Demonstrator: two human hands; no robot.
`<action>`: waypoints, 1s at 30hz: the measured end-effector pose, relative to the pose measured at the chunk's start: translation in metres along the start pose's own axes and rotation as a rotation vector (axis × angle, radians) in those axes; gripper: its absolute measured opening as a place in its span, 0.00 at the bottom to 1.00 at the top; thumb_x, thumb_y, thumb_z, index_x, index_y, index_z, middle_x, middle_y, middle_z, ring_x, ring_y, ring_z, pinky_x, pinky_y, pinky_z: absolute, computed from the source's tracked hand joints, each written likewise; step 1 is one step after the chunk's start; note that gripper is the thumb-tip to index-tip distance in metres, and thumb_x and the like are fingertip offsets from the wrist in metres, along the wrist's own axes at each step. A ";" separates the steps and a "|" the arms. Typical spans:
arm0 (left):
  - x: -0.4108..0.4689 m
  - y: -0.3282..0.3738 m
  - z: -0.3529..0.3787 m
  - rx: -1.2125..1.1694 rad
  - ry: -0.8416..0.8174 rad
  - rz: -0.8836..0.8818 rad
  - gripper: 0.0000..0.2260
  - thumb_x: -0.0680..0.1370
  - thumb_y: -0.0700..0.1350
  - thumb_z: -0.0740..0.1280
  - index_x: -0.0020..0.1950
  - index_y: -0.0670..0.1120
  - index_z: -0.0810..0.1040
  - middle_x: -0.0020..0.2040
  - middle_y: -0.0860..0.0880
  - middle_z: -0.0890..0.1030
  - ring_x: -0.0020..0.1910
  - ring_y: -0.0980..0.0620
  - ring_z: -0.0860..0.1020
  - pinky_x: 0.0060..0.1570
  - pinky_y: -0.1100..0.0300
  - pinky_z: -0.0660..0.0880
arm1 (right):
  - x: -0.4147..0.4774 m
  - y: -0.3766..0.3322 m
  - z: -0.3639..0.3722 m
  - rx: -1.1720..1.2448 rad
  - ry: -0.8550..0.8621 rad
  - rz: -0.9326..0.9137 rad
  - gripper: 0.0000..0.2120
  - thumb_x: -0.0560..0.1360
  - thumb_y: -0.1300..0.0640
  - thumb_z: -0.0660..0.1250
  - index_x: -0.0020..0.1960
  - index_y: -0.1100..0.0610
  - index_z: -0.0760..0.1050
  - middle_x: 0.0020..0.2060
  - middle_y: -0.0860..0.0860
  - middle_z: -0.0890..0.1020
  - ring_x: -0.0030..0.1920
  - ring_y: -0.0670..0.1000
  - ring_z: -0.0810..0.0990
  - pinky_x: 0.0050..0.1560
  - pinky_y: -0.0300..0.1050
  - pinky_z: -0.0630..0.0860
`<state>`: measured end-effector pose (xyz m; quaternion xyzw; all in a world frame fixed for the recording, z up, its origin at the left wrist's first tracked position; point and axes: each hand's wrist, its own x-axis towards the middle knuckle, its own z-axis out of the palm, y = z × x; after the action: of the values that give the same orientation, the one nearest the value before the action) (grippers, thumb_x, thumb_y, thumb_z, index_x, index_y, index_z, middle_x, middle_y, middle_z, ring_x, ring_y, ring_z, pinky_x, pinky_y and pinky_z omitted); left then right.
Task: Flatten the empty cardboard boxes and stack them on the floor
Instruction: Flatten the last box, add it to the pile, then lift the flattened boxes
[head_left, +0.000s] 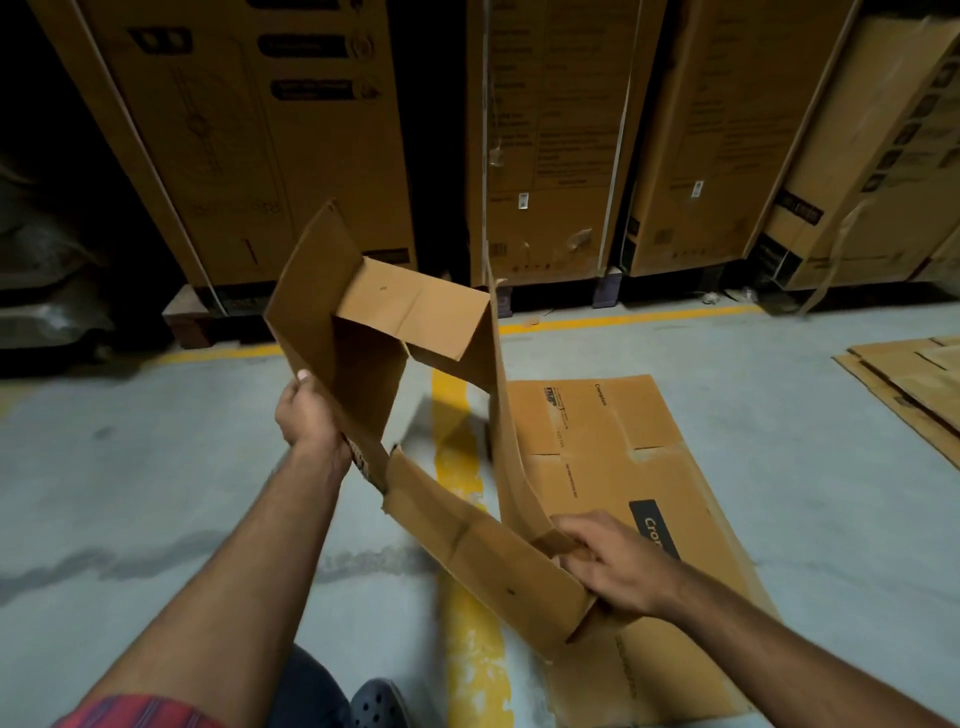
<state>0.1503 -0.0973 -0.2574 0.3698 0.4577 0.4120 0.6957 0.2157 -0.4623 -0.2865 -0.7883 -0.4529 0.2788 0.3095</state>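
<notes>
**Now, mind the half-folded box you are holding**

Your left hand (306, 415) grips the left wall of the open box (363, 322), thumb on the outer face and fingers hidden behind the panel. The box hangs in the air above the floor (156, 467), skewed open and not yet flat. If you press before the panels line up on their creases, the wall will likely buckle or tear at the ragged edge near your wrist.

Your right hand (615, 569) clamps the low near corner. If your hold there is loose, the box could slip and swing down.

Just beyond it a flattened box (649, 467) lies on the floor. Drop yours onto it askew and the stack may slide.

The tall cartons (727, 130) behind carry print too blurred to read. At far right the frame edge cuts off the cardboard pile (914, 379).
</notes>
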 end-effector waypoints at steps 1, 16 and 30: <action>-0.002 -0.001 -0.002 0.003 -0.043 -0.014 0.17 0.86 0.51 0.61 0.72 0.49 0.78 0.61 0.46 0.83 0.58 0.42 0.82 0.64 0.45 0.78 | 0.000 0.002 0.001 0.011 0.007 0.005 0.07 0.82 0.59 0.64 0.48 0.50 0.80 0.42 0.49 0.84 0.43 0.53 0.82 0.43 0.57 0.77; -0.039 -0.030 -0.016 1.051 -0.312 0.508 0.17 0.88 0.50 0.58 0.73 0.46 0.77 0.64 0.45 0.84 0.61 0.43 0.82 0.62 0.47 0.81 | 0.012 -0.020 -0.016 -0.595 0.292 0.470 0.68 0.71 0.54 0.81 0.80 0.41 0.23 0.65 0.56 0.78 0.50 0.52 0.85 0.36 0.42 0.81; -0.051 -0.031 -0.017 1.132 -0.158 0.582 0.17 0.88 0.51 0.59 0.73 0.48 0.77 0.60 0.45 0.85 0.55 0.44 0.85 0.53 0.47 0.84 | 0.157 -0.033 -0.079 -0.091 -0.900 0.405 0.45 0.73 0.55 0.79 0.83 0.45 0.60 0.79 0.49 0.70 0.77 0.57 0.70 0.75 0.61 0.71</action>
<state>0.1290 -0.1538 -0.2737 0.8183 0.4324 0.2503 0.2842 0.3232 -0.3291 -0.2352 -0.6744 -0.3913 0.6261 -0.0119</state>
